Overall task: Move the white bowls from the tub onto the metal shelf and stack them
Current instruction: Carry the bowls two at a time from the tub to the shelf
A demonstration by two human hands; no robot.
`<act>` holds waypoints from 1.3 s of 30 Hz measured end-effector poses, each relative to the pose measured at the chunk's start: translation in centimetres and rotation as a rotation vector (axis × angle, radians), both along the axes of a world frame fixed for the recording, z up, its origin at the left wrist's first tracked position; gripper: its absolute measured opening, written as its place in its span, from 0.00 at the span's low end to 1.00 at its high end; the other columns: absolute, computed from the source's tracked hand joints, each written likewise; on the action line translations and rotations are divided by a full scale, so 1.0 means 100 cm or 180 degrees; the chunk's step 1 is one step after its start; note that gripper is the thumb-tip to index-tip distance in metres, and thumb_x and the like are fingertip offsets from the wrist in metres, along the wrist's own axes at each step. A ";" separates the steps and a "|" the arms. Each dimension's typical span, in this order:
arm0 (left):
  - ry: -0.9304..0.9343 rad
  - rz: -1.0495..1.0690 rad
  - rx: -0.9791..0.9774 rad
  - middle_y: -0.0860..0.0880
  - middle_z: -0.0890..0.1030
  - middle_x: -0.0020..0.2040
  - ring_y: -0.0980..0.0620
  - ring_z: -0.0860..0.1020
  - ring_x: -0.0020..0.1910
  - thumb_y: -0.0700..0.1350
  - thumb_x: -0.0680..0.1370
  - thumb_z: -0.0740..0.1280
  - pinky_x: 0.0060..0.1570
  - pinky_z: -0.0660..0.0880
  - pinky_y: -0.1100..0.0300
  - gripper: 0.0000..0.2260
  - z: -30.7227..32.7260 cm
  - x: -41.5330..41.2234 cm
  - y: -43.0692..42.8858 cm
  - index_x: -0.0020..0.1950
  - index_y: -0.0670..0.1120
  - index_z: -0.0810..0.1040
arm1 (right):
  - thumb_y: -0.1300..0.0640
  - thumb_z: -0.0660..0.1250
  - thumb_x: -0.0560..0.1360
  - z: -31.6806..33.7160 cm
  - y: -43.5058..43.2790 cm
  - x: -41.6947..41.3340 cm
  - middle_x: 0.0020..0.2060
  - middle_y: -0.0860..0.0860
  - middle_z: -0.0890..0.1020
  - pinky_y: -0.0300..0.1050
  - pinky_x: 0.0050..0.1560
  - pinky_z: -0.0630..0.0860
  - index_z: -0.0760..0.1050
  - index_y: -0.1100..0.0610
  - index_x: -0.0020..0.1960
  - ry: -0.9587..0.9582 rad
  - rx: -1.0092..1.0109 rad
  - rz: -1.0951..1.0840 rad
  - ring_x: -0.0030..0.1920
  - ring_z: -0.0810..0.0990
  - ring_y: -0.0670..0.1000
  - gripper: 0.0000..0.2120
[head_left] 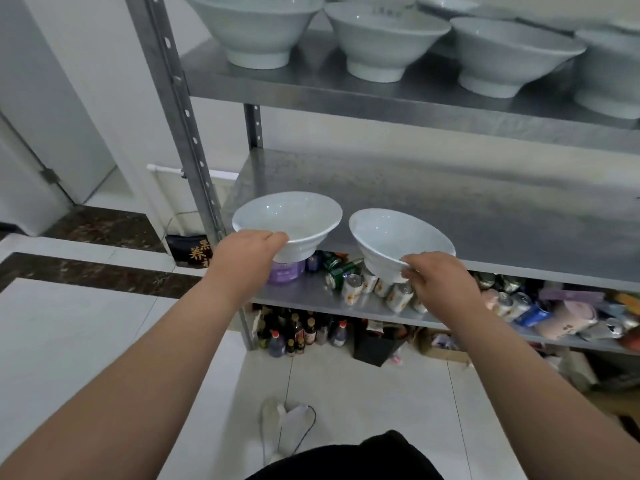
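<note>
With left hand [247, 252], gripping left bowl [287, 216] by near rim; with right hand [438, 275], right bowl [394, 237]; both at shelf [450, 209] front.

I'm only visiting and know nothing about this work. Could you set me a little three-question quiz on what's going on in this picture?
1. True or false: the left hand and the right hand each hold one white bowl.
2. Which held bowl tips more toward the camera? A: the left bowl. B: the right bowl.
3. Fill in: the drink cans lie on the shelf ___ the middle metal shelf.
Key: 1 true; 2 B; 3 below.
</note>
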State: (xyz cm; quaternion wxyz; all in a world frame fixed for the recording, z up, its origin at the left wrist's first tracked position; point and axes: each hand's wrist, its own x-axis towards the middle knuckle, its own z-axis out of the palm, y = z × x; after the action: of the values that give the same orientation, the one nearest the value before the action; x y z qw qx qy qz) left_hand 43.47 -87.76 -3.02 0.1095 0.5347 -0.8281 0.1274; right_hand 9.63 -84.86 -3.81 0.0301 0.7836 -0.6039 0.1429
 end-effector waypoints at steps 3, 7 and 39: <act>-0.0208 0.0026 0.0086 0.51 0.83 0.38 0.45 0.80 0.34 0.35 0.62 0.74 0.28 0.64 0.61 0.20 -0.007 0.002 -0.026 0.52 0.49 0.80 | 0.59 0.64 0.78 -0.011 -0.022 0.005 0.41 0.50 0.83 0.49 0.40 0.75 0.80 0.53 0.51 0.0147 0.0200 -0.0137 0.43 0.79 0.56 0.07; -0.0454 0.0072 0.0277 0.51 0.83 0.43 0.45 0.81 0.42 0.37 0.69 0.70 0.32 0.66 0.58 0.19 -0.016 -0.004 -0.061 0.58 0.50 0.77 | 0.60 0.62 0.77 -0.021 -0.055 0.010 0.43 0.51 0.83 0.47 0.42 0.73 0.79 0.52 0.52 0.0260 0.0317 -0.0230 0.44 0.79 0.57 0.08; -0.0352 0.0415 0.0406 0.42 0.76 0.56 0.38 0.75 0.55 0.38 0.76 0.64 0.57 0.71 0.42 0.18 -0.100 -0.019 -0.301 0.65 0.45 0.70 | 0.61 0.67 0.72 -0.099 -0.329 0.034 0.45 0.57 0.80 0.54 0.50 0.71 0.77 0.56 0.52 0.0551 -0.0096 -0.0051 0.48 0.80 0.62 0.09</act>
State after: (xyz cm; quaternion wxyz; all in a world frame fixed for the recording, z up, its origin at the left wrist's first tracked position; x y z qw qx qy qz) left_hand 41.61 -117.85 -13.03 0.0207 0.5856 -0.8028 0.1106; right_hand 13.07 -117.74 -13.68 0.0951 0.7876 -0.6030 0.0835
